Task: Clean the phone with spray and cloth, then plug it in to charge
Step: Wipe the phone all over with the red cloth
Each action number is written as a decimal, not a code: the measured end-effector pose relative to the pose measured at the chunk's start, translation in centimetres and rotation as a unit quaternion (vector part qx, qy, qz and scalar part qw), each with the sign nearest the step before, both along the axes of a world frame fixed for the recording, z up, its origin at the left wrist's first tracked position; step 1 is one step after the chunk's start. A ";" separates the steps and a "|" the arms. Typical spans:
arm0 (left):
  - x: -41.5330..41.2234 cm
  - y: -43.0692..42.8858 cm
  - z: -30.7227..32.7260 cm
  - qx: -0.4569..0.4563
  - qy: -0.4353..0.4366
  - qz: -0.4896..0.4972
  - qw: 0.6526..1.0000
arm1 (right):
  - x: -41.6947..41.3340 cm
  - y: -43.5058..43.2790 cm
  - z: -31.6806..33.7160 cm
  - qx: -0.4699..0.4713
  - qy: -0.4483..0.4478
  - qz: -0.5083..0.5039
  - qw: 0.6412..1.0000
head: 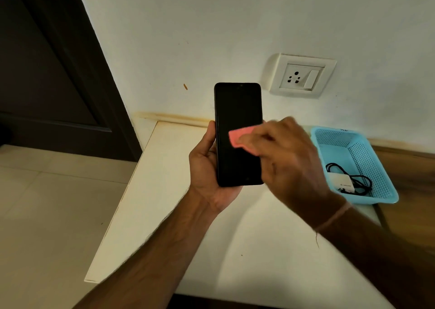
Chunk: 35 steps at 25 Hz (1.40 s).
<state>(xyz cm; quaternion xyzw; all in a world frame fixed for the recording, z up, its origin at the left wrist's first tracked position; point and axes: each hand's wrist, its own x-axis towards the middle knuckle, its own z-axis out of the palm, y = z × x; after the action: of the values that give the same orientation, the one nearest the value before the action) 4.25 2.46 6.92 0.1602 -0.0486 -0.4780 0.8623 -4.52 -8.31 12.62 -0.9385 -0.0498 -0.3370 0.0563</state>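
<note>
My left hand [207,167] grips a black phone [237,111] upright above the white table, screen dark and facing me. My right hand [282,153] pinches a pink cloth [237,137] and presses it against the middle of the screen; the hand is blurred. A white charger [342,182] with a coiled black cable [360,181] lies in a blue basket [329,137] to the right. No spray bottle is in view.
A white wall socket with a switch [302,76] is on the wall above and right of the phone. The white table [164,191] ends at its left edge beside a tiled floor [47,202]. A dark door [47,73] stands at the left.
</note>
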 end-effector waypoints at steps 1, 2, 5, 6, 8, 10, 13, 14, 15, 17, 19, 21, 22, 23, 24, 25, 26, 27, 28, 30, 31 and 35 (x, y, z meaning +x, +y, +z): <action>-0.1 -0.1 -0.2 -0.003 0.002 0.002 1.000 | 0.2 -0.2 0.3 0.043 -0.012 -0.039 0.998; -0.1 -0.2 -0.3 -0.012 -0.002 -0.005 1.000 | 0.2 0.5 0.1 0.075 -0.007 -0.044 0.996; 0.1 0.1 -0.3 -0.022 -0.026 -0.025 0.999 | -1.7 5.1 -2.8 0.038 0.080 0.033 0.996; 0.2 0.1 -0.3 -0.023 -0.024 -0.024 0.999 | -2.1 5.2 -2.9 0.030 0.097 0.050 0.994; 0.2 -0.1 -0.1 -0.034 -0.003 -0.015 0.999 | -1.6 3.0 -1.9 0.082 0.056 0.016 0.995; 0.0 -0.4 -0.2 -0.036 0.019 -0.004 0.999 | -1.2 1.5 -1.2 0.134 -0.018 -0.064 0.989; 0.2 -0.2 -0.4 -0.028 0.001 -0.021 0.999 | -2.1 5.2 -3.0 0.151 0.041 -0.026 0.987; 0.2 -0.1 -0.4 -0.023 -0.006 -0.028 0.999 | -2.6 6.4 -3.6 0.132 0.064 -0.004 0.989; 0.3 0.0 -0.3 -0.022 -0.005 -0.027 0.999 | -2.8 6.3 -3.6 0.121 0.083 0.012 0.989; 0.3 -0.1 0.0 -0.036 0.022 -0.010 0.999 | -2.2 3.9 -2.9 0.143 0.061 -0.013 0.988; 0.2 -0.3 -0.1 -0.044 0.044 0.001 0.998 | -1.8 2.6 -2.2 0.174 0.001 -0.093 0.980; 0.3 -0.1 -0.2 -0.036 0.028 -0.003 0.999 | -1.7 4.5 -2.9 0.194 0.013 -0.087 0.977; 0.4 0.0 -0.3 -0.028 0.010 -0.011 0.999 | -1.8 6.3 -3.5 0.191 0.040 -0.059 0.979; 0.5 0.2 -0.3 -0.020 -0.006 -0.017 1.000 | -2.1 7.5 -4.0 0.179 0.062 -0.028 0.981; 0.5 0.3 -0.3 -0.018 -0.010 -0.016 1.000 | -2.4 7.6 -4.1 0.170 0.077 -0.010 0.982; 0.5 0.3 -0.2 -0.023 -0.002 -0.009 1.000 | -2.3 6.7 -3.7 0.171 0.075 -0.007 0.982; 0.5 0.1 -0.1 -0.032 0.010 -0.001 0.999 | -2.1 5.4 -3.4 0.175 0.050 -0.029 0.983; 0.3 0.0 -0.1 -0.035 0.021 0.008 0.999 | -2.0 4.3 -3.0 0.183 0.013 -0.068 0.981; 0.2 -0.2 -0.2 -0.032 0.026 0.012 0.999 | -1.9 3.5 -2.7 0.195 -0.016 -0.108 0.975; 0.1 -0.2 0.0 -0.026 0.015 0.006 1.000 | -2.0 4.3 -3.0 0.216 -0.021 -0.137 0.966; 0.1 -0.1 0.0 -0.020 0.002 0.001 1.000 | -2.1 5.6 -3.4 0.227 0.008 -0.115 0.967; 0.2 0.1 0.1 -0.006 -0.021 -0.009 1.000 | -2.5 6.6 -3.8 0.224 0.084 -0.013 0.971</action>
<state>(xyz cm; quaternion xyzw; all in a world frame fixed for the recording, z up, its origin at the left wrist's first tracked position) 4.47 2.53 7.04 0.1648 -0.0708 -0.4818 0.8578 -7.03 -1.74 8.84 -0.9275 0.0434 -0.2606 0.2644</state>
